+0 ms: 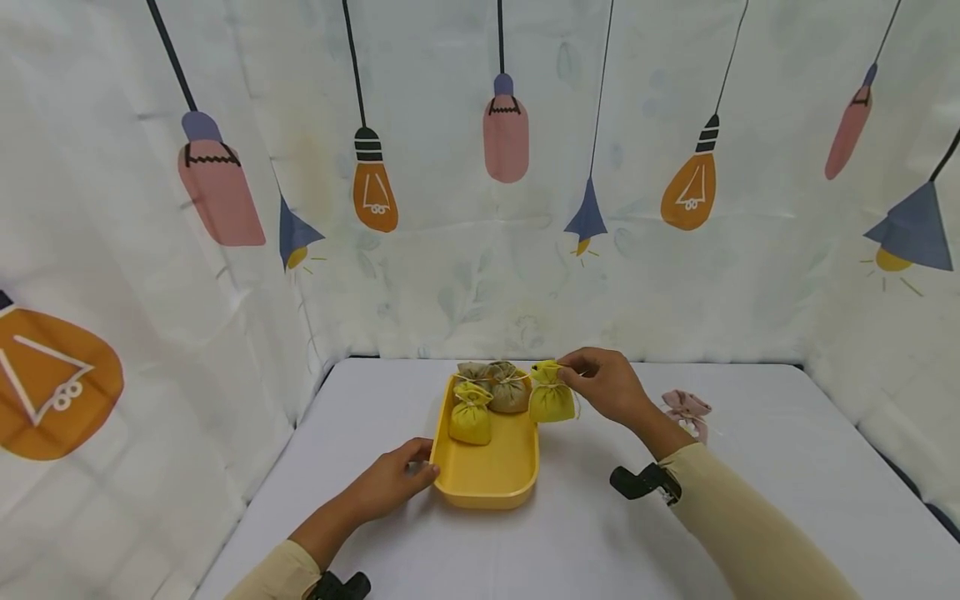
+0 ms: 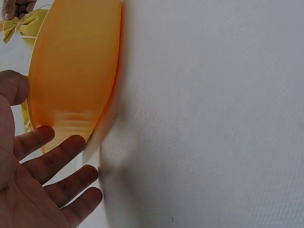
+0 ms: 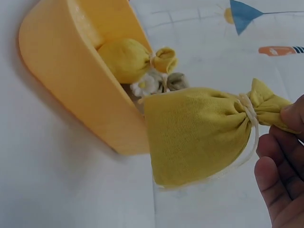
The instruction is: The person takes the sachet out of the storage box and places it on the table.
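My right hand (image 1: 603, 382) pinches the gathered neck of a yellow-green drawstring pouch (image 1: 551, 400). This pouch hangs over the right rim of a yellow tray (image 1: 480, 483); in the right wrist view its cream cord (image 3: 247, 107) is tied around the neck. Inside the tray, another yellow-green pouch (image 1: 470, 421) stands in front of grey-brown pouches (image 1: 508, 392) at the far end. My left hand (image 1: 393, 482) rests against the tray's left side. Its fingers are loosely extended in the left wrist view, with the thumb (image 2: 14, 88) at the rim.
A pink pouch (image 1: 686, 408) lies on the white table (image 1: 787, 467) beyond my right forearm, partly hidden by it. A white curtain (image 1: 450, 283) printed with lamps hangs behind the table and along its sides.
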### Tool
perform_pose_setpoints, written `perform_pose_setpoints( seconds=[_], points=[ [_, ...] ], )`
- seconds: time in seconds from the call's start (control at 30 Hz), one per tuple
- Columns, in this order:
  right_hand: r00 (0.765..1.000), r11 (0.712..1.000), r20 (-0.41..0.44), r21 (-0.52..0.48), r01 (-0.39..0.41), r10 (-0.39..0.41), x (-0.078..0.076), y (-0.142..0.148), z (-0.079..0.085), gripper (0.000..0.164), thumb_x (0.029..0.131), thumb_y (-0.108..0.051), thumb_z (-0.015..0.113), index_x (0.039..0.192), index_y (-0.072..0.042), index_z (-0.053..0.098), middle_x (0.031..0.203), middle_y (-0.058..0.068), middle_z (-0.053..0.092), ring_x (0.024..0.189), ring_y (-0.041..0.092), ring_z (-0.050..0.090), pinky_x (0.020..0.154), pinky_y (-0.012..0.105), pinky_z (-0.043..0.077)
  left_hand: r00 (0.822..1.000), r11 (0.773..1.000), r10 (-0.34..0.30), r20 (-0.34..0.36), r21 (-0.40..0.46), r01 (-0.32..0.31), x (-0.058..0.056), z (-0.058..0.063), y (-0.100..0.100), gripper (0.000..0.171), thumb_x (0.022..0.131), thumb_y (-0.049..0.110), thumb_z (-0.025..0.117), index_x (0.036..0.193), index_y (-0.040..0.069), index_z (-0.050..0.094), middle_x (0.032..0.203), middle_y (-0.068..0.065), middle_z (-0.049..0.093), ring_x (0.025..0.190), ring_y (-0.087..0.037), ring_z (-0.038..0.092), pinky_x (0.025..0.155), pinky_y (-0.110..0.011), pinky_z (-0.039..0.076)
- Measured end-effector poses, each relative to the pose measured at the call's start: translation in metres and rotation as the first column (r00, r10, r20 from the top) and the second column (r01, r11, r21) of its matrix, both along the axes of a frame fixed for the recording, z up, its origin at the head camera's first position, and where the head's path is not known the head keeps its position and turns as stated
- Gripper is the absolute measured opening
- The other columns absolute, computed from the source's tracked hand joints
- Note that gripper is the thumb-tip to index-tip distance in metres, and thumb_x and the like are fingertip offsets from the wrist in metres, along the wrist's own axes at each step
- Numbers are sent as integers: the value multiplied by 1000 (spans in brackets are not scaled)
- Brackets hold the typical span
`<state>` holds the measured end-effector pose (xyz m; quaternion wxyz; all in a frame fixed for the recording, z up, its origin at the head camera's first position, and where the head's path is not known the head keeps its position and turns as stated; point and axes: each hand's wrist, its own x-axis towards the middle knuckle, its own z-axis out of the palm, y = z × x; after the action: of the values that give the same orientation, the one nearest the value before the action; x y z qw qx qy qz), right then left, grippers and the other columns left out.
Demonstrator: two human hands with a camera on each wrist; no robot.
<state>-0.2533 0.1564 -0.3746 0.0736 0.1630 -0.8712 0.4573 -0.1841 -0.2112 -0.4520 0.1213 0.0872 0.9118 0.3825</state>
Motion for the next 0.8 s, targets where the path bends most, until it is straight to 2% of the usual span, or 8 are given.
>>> perform_pose_setpoints(
  seconds=[0.5,0.67,0.8],
  points=[
    [994,993,11,49,111,-112,-2,39,-3,18,99,-23,71,112,-12,76,103,3,74,90,22,68,73,34,56,1000,1000,-15,12,5,15,-1,0,-2,52,101,44,64,143,15,53,134,-3,63,132,-34,52,107,-63,39],
    [988,989,55,56,139,-142,-2,51,-3,21,100,-25,70,115,-12,75,106,4,73,95,24,66,78,36,55,1000,1000,-19,7,6,19,0,2,-1,52,102,43,64,143,14,53,134,-4,63,133,-35,51,107,-63,39],
    [986,985,54,74,154,-158,-2,59,-6,23,100,-27,69,117,-12,74,107,4,73,97,24,66,80,38,54,1000,1000,-19,1,4,19,0,2,-1,52,102,43,64,143,14,53,134,-5,63,133,-35,51,107,-63,38]
  ],
)
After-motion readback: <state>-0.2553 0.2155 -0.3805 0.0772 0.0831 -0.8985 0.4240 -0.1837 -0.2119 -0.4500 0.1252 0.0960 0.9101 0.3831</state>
